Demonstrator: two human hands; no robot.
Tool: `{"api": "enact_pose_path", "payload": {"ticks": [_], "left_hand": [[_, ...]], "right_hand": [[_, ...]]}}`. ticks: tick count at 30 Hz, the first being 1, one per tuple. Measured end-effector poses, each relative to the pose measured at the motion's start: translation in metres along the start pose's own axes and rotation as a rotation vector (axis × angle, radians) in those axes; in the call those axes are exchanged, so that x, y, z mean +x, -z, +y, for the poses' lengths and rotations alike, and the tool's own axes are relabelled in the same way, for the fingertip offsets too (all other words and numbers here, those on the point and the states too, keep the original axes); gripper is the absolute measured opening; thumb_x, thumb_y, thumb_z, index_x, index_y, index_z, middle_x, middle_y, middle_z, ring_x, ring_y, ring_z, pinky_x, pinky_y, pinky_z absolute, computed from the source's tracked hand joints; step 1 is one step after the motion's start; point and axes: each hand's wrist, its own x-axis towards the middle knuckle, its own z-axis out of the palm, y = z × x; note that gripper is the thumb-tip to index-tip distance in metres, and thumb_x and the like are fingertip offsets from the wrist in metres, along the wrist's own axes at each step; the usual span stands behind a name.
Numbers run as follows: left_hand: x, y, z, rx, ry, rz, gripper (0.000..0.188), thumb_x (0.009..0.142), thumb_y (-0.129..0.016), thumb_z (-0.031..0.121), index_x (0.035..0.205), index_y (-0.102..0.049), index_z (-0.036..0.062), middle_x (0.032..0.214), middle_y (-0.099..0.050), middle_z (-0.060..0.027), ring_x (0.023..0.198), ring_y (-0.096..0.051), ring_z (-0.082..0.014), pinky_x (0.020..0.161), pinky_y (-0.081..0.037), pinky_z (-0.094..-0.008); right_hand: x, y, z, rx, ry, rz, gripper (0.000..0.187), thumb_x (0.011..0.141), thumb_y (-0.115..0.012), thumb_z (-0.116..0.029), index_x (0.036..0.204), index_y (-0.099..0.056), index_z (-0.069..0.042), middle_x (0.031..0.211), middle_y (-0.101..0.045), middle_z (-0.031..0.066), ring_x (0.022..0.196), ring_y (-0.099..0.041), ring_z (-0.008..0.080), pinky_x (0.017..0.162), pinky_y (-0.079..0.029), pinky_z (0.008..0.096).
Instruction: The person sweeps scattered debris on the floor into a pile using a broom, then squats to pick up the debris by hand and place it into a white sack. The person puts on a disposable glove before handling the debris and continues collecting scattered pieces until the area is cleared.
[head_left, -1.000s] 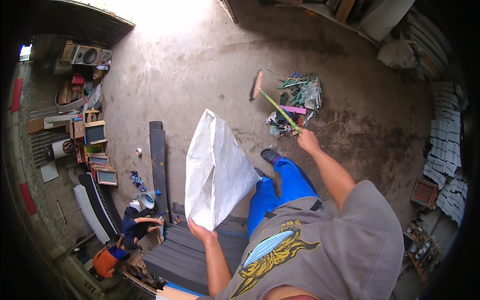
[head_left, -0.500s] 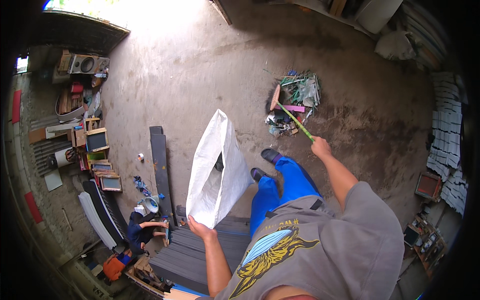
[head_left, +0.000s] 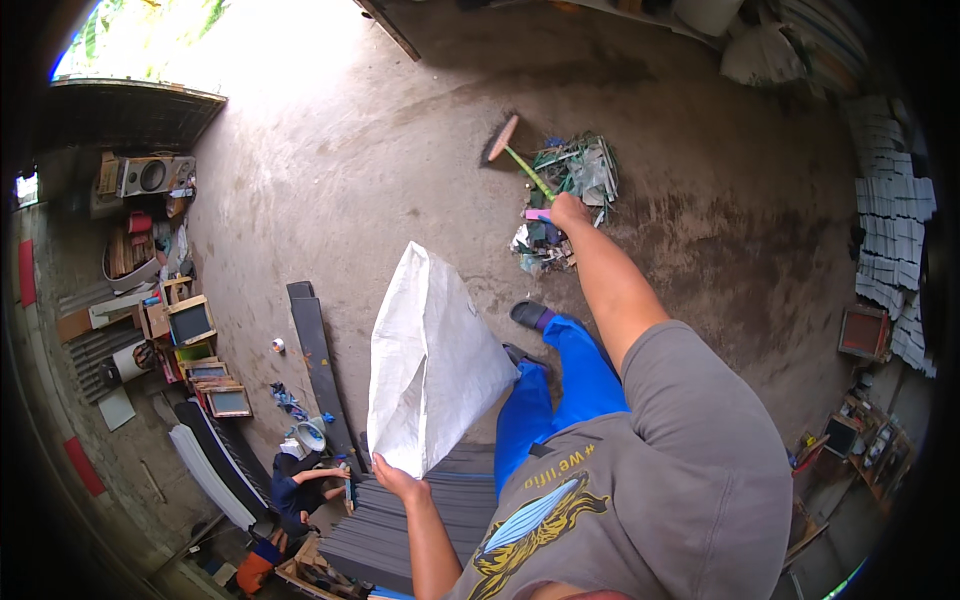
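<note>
By its lower rim, my left hand (head_left: pixel 402 482) grips a large white woven sack (head_left: pixel 440 370), whose mouth gapes only a little. My right hand (head_left: pixel 569 211) is wrapped round the green handle of a broom (head_left: pixel 530 173). The broom's pinkish head (head_left: pixel 502 138) with dark bristles touches or hovers over the concrete, up and left of a rubbish pile (head_left: pixel 590 178). Green strips, clear plastic, a pink piece (head_left: pixel 538 215) and dark scraps make up that pile. My right forearm passes just beside it and hides part of it.
Long dark grey boards (head_left: pixel 322 370) lie left of the sack, with more stacked grey boards (head_left: pixel 380 530) below. Two people (head_left: pixel 300 490) work at lower left. Wooden frames (head_left: pixel 192 320) line the left wall; white stacked pieces (head_left: pixel 890 235) stand at right.
My right hand and the broom have moved up and left, taking the broom head beyond the pile. The sack stays in my left hand, its mouth narrower now.
</note>
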Motion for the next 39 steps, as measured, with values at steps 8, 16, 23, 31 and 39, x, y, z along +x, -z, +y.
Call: {"api": "enact_pose_path", "payload": {"ticks": [8,16,23,31,39], "left_hand": [[-0.003,-0.009,-0.014,0.048,0.01,-0.042,0.058,0.103,-0.05,0.034,0.142,-0.04,-0.0074,0.141,-0.049,-0.0219,0.127,-0.054,-0.0327,0.106,-0.046,-0.0415],[-0.013,-0.013,-0.034,0.009,-0.002,-0.074,0.059,0.103,-0.051,0.033,0.143,-0.04,-0.0088,0.14,-0.051,-0.0221,0.125,-0.056,-0.0325,0.105,-0.046,-0.0404],[-0.036,-0.007,-0.032,-0.009,-0.009,-0.026,0.052,0.104,-0.051,0.031,0.138,-0.044,-0.0075,0.135,-0.054,-0.0209,0.122,-0.058,-0.0322,0.1,-0.05,-0.041],[-0.063,0.015,-0.062,0.017,-0.032,-0.049,0.053,0.104,-0.049,0.032,0.138,-0.043,-0.0086,0.137,-0.053,-0.0224,0.123,-0.057,-0.0319,0.103,-0.047,-0.0403],[-0.088,0.005,-0.111,-0.131,-0.09,-0.036,0.058,0.103,-0.048,0.032,0.142,-0.041,-0.0097,0.142,-0.048,-0.0237,0.126,-0.054,-0.0337,0.105,-0.045,-0.0424]], "right_hand": [[-0.093,0.007,0.141,-0.004,0.02,0.005,0.032,0.094,-0.056,-0.02,0.123,-0.07,-0.018,0.122,-0.067,0.0216,0.115,-0.063,0.0409,0.097,-0.051,0.0509],[-0.063,0.029,0.165,0.193,0.178,0.088,0.038,0.096,-0.055,-0.021,0.133,-0.065,-0.021,0.123,-0.065,0.0236,0.116,-0.061,0.0422,0.099,-0.049,0.0469],[0.072,0.023,0.061,0.228,-0.036,0.054,0.037,0.093,-0.051,-0.012,0.126,-0.068,-0.012,0.074,-0.072,0.0164,0.061,-0.071,0.0304,0.054,-0.056,0.0418],[0.006,-0.019,0.098,0.213,-0.096,0.114,0.031,0.095,-0.055,-0.017,0.119,-0.07,-0.006,0.125,-0.066,0.0247,0.121,-0.062,0.0386,0.1,-0.049,0.0493],[-0.071,0.025,0.204,0.316,-0.056,0.088,0.026,0.096,-0.061,-0.023,0.105,-0.072,-0.001,0.069,-0.066,0.0116,0.047,-0.059,0.0235,0.044,-0.045,0.0388]]}}
